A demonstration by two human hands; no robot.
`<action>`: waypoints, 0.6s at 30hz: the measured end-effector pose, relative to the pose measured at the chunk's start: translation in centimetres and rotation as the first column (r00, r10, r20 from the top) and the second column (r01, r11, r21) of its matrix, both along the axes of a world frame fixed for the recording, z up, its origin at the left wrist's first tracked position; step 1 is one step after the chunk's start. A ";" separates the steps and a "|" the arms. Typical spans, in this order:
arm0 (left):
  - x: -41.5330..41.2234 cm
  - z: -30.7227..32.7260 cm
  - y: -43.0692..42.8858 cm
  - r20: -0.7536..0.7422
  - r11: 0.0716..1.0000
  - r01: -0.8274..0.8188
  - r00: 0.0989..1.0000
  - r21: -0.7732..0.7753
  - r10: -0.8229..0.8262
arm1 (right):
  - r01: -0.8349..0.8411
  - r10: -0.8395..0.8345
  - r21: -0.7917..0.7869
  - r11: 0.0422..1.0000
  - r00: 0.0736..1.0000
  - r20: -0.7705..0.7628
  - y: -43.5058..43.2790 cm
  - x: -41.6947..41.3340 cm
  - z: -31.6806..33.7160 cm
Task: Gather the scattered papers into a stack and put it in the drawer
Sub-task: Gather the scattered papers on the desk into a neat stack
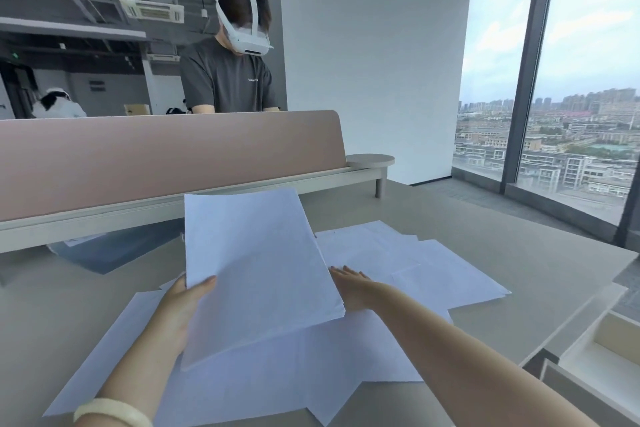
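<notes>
My left hand (183, 305) grips a small bundle of white sheets (256, 270) by its left edge, thumb on top, and holds it tilted up above the desk. My right hand (349, 284) lies flat with straight fingers just right of the bundle, partly hidden behind it, over loose papers (433, 270) spread on the right. More loose sheets (277, 374) lie under my forearms at the front. An open drawer (595, 357) shows at the lower right, beside the desk edge.
The beige desk (467, 218) ends at a pink divider panel (156, 156) with a white rail at the back. A dark folder (114, 250) lies under the rail at the left. A person with a white headset (239, 55) stands behind the divider. Windows fill the right.
</notes>
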State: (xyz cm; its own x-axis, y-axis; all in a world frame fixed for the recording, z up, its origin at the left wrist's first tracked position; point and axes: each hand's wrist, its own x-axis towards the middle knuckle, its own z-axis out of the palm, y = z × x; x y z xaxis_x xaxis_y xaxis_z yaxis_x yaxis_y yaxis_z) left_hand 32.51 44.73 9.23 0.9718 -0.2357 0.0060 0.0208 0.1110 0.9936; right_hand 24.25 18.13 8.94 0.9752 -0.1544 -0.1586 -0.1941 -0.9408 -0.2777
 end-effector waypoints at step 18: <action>0.2 -0.5 -0.4 0.007 0.998 -0.006 1.000 -0.061 0.006 | 0.458 -0.457 0.051 0.887 0.889 -0.040 1.3 0.8 2.1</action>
State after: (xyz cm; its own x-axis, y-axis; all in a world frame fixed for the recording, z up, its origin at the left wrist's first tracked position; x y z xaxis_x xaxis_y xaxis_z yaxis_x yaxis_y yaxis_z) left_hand 32.68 44.34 8.72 0.9730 -0.2291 0.0269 0.0131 0.1713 0.9851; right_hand 25.04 19.45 11.06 0.7941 -0.5721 -0.2053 -0.6070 -0.7285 -0.3175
